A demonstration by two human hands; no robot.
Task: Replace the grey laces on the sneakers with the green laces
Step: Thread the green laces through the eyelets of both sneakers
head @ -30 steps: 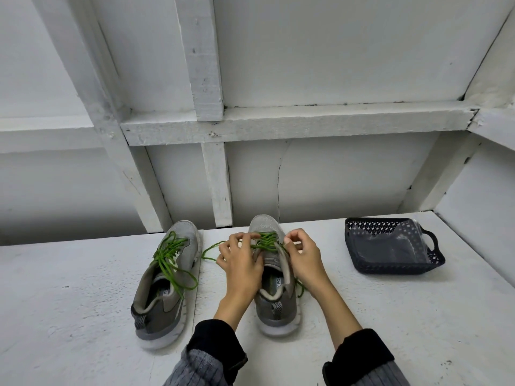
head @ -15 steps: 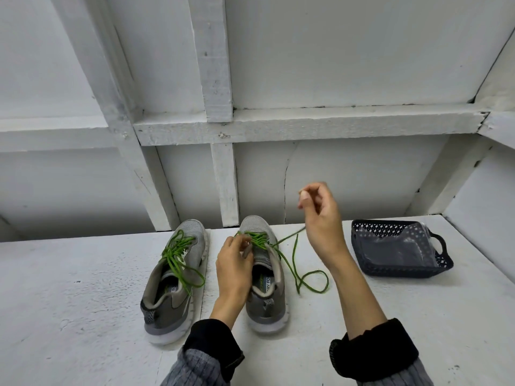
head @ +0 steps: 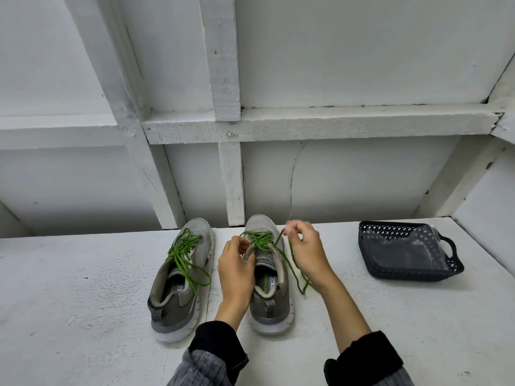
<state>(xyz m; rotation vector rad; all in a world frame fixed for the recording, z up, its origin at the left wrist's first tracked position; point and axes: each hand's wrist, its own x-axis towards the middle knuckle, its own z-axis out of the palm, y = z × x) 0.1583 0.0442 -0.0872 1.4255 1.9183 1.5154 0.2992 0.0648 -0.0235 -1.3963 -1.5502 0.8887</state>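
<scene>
Two grey sneakers stand side by side on the white table, toes pointing away. The left sneaker [head: 182, 277] carries a green lace [head: 185, 253] with loose loops over its opening. On the right sneaker [head: 269, 280] another green lace [head: 260, 240] crosses the eyelets. My left hand [head: 237, 267] grips the tongue and left eyelet edge of the right sneaker. Just right of its toe, my right hand [head: 305, 252] pinches that lace's free end, whose slack hangs down beside the shoe to the table.
A dark perforated plastic basket [head: 451, 270] with a clear bag inside sits at the right on the table [head: 83, 316]. White wooden beams and a wall rise right behind the shoes.
My right hand, raised high with the lace pulled out half a second ago, has come down close to the right sneaker's toe. The left hand stays on the shoe.
</scene>
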